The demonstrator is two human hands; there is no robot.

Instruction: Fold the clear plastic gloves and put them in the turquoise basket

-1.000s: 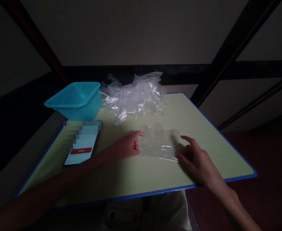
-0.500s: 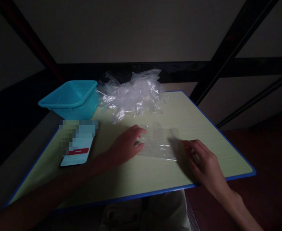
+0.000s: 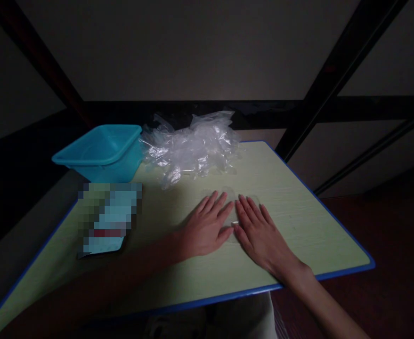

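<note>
A thin clear plastic piece [image 3: 233, 235] lies flat on the pale yellow table [image 3: 298, 226], mostly covered by both hands. My left hand [image 3: 207, 228] rests palm down on its left part, fingers spread. On its right part my right hand [image 3: 261, 233] lies flat too, fingers stretched out. The two hands nearly meet in the middle. Rounded ends of the plastic show faintly beyond the fingertips. Behind them sits a crumpled heap of clear plastic [image 3: 196, 148].
A turquoise basin [image 3: 118, 162] stands at the back left of the table. In front of it lies a phone [image 3: 113, 216] with a lit, partly blurred screen. The table has a blue edge [image 3: 228, 295], with a dark wall behind.
My hands have come down flat onto the plastic piece and closer together. The right one moved left, and the fingers of both, bent before, are now stretched out.
</note>
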